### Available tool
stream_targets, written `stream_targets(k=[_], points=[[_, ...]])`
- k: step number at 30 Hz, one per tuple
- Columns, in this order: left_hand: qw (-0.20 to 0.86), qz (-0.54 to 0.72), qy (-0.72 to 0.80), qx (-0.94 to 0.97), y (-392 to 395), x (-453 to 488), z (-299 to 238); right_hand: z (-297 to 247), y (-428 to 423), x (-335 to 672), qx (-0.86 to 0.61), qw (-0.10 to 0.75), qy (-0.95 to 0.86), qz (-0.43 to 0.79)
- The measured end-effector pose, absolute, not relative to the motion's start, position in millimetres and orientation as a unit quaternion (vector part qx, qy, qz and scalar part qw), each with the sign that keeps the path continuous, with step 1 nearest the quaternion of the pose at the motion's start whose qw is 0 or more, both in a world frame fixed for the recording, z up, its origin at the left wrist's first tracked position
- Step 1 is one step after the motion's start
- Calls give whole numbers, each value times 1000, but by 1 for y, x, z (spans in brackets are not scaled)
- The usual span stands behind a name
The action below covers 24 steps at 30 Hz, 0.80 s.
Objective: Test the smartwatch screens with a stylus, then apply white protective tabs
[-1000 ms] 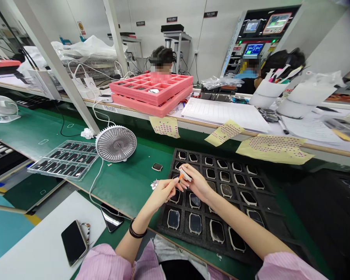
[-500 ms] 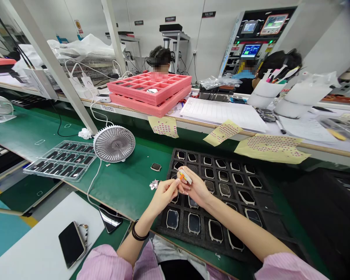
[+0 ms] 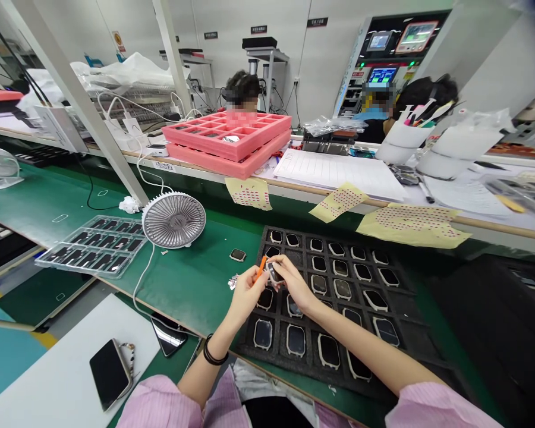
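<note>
My left hand [image 3: 244, 291] pinches a thin orange stick [image 3: 261, 266] that points up and to the right. My right hand [image 3: 290, 282] grips a small dark watch case [image 3: 274, 272] just beside the stick's lower end. Both hands hover over the near left part of a black foam tray [image 3: 419, 309] whose pockets hold several more watch cases. A single loose watch case [image 3: 238, 255] lies on the green mat to the left of the tray, near some crumpled bits of film [image 3: 234, 281].
A small white fan [image 3: 173, 220] stands on the green mat [image 3: 196, 279], with a clear tray of dark parts [image 3: 93, 245] left of it. Two phones [image 3: 110, 373] [image 3: 170, 334] lie near the front edge. Pink trays [image 3: 232, 139] and papers fill the shelf behind; two people sit beyond.
The orange stick has swung out from the watch case and now stands up in my left fingers. My right hand has turned the case and lowered it slightly toward the tray.
</note>
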State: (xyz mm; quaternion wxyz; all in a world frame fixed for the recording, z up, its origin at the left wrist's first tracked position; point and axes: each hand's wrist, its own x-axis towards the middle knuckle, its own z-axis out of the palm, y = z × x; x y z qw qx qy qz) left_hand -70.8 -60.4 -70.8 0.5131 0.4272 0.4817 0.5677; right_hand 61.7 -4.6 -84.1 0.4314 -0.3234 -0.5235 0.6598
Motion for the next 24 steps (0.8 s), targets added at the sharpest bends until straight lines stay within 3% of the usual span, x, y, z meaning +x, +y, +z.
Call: stream_targets(k=[4, 14, 24], points=[[494, 580, 517, 390, -58, -87, -81, -92, 13, 74, -371, 478, -553, 572], [512, 530, 490, 466, -51, -77, -97, -99, -5, 54, -323, 436, -594, 594], [305, 460, 655, 516, -58, -130, -114, -124, 54, 100, -469, 449, -653, 390]])
